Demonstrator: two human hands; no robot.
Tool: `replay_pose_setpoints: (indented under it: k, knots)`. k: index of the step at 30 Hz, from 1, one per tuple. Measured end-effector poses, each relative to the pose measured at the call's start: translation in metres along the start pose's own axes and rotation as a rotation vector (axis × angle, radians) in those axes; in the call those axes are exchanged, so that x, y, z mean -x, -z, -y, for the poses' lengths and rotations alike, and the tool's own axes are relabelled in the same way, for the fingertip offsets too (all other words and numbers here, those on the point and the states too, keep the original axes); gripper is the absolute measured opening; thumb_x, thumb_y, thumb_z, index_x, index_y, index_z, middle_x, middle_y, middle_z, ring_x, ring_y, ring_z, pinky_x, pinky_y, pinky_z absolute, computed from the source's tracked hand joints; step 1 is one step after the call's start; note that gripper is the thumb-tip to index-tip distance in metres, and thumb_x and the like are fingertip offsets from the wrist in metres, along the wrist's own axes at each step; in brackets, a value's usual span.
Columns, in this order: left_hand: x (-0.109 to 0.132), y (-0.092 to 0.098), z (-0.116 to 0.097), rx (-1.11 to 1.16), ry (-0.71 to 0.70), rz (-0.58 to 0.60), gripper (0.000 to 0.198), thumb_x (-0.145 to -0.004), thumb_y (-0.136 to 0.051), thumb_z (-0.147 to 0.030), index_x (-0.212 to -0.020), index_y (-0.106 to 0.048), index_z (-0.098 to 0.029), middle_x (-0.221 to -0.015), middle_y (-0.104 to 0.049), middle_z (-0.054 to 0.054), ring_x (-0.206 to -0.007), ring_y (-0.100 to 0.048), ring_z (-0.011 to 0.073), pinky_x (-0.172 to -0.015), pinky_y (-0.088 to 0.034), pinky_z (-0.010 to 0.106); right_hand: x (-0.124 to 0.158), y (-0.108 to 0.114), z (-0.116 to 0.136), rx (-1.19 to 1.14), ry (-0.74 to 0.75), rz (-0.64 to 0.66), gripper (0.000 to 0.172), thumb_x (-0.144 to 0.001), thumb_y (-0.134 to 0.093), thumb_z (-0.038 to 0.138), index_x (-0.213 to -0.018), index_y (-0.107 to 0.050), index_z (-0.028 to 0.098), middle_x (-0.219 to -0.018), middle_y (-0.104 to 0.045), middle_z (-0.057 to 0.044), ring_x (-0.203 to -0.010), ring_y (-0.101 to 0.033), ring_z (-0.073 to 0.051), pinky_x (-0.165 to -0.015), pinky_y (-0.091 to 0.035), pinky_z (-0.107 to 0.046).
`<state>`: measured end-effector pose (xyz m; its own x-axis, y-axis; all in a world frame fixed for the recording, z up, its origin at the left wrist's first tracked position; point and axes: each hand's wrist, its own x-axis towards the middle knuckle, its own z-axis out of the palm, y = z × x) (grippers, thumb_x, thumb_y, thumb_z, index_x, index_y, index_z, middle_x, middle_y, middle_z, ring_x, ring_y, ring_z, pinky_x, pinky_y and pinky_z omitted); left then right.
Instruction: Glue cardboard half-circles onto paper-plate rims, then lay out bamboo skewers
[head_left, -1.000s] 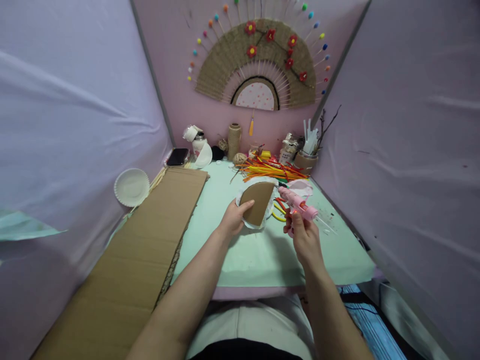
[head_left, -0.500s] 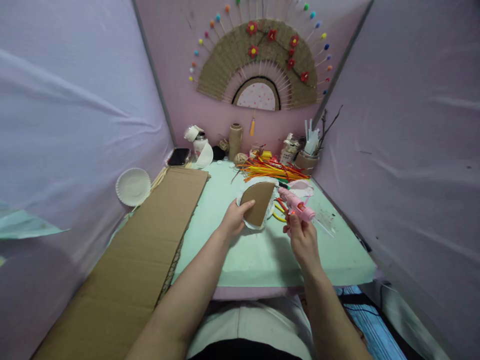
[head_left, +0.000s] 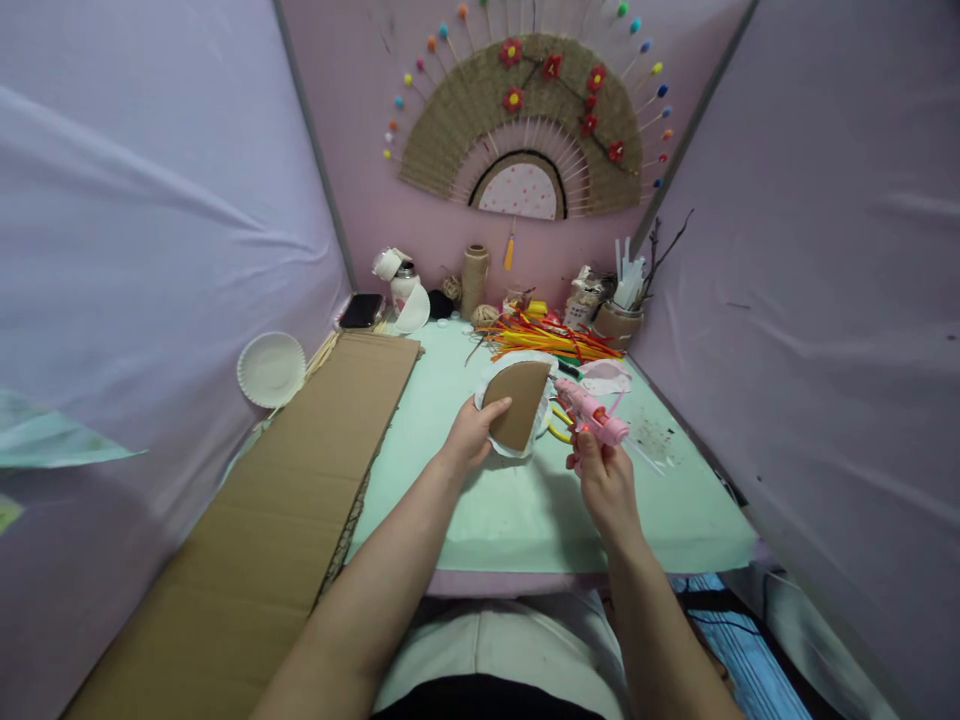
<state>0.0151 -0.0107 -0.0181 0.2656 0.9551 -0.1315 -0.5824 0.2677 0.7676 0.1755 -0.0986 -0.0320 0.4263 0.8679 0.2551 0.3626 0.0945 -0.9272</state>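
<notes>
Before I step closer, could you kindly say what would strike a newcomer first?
Probably the large fan with red flowers comes first, on the back wall. Below it, red, orange and yellow strips lie heaped on the table. Nearer, the right grip holds a pink glue gun beside a cardboard half-disc.

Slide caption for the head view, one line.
Left hand holds a white-edged, D-shaped brown cardboard piece; right hand grips a pink glue gun, above a pale green tabletop.

Dim light casts a hazy shadow [head_left: 564,500] on the table [head_left: 510,535]; a red glow [head_left: 586,428] marks the glue gun [head_left: 589,408]; edges stretch.
</notes>
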Motion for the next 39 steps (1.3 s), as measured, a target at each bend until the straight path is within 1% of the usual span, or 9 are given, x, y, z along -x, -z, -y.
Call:
replay_pose_setpoints:
  k: [6,12,19,24,30,39]
  knots:
    - [-0.001,0.001,0.001,0.010,-0.006,-0.004,0.047,-0.057,-0.083,-0.024,-0.100,-0.068,-0.014,-0.097,-0.073,0.009,-0.089,-0.067,0.0221,-0.090,-0.048,0.037,0.002,-0.001,-0.001,0.032,-0.012,0.007,0.049,-0.084,-0.047,0.064,-0.070,-0.059,0.019,-0.060,-0.059,-0.003,-0.059,-0.054,-0.017,-0.057,-0.043,-0.031]
    - [-0.002,0.002,0.002,0.014,-0.040,0.000,0.045,-0.058,-0.082,-0.025,-0.100,-0.069,-0.014,-0.100,-0.073,0.009,-0.090,-0.066,0.0220,-0.088,-0.049,0.037,0.004,-0.002,0.001,0.062,-0.021,0.021,0.050,-0.083,-0.045,0.066,-0.069,-0.058,0.020,-0.059,-0.058,-0.002,-0.059,-0.054,-0.018,-0.058,-0.042,-0.032]
    - [-0.006,0.004,0.002,0.040,-0.065,-0.016,0.045,-0.058,-0.081,-0.026,-0.100,-0.068,-0.014,-0.100,-0.073,0.010,-0.096,-0.066,0.0255,-0.091,-0.047,0.040,0.008,-0.004,0.005,0.094,-0.019,0.050,0.055,-0.081,-0.041,0.071,-0.064,-0.054,0.020,-0.055,-0.055,-0.002,-0.056,-0.053,-0.018,-0.057,-0.040,-0.033]
    - [-0.005,0.004,0.002,0.038,-0.086,-0.029,0.045,-0.057,-0.081,-0.026,-0.099,-0.069,-0.014,-0.102,-0.073,0.010,-0.100,-0.065,0.0264,-0.094,-0.046,0.041,0.009,-0.007,0.008,0.104,-0.022,0.068,0.057,-0.080,-0.040,0.073,-0.065,-0.055,0.020,-0.055,-0.056,-0.003,-0.054,-0.053,-0.018,-0.055,-0.040,-0.032]
    - [-0.005,0.003,0.001,0.054,-0.092,-0.022,0.047,-0.058,-0.081,-0.024,-0.102,-0.068,-0.014,-0.101,-0.073,0.009,-0.097,-0.065,0.0247,-0.093,-0.046,0.039,0.011,-0.009,0.007,0.114,-0.018,0.076,0.057,-0.079,-0.040,0.073,-0.066,-0.055,0.020,-0.056,-0.057,-0.003,-0.055,-0.054,-0.018,-0.056,-0.041,-0.033]
    - [-0.006,0.003,0.000,0.074,-0.083,-0.090,0.046,-0.056,-0.082,-0.024,-0.099,-0.068,-0.014,-0.098,-0.073,0.009,-0.097,-0.066,0.0254,-0.092,-0.047,0.040,0.016,-0.008,0.008,0.119,0.016,0.104,0.057,-0.080,-0.040,0.074,-0.066,-0.054,0.021,-0.054,-0.056,-0.002,-0.054,-0.053,-0.018,-0.055,-0.040,-0.032]
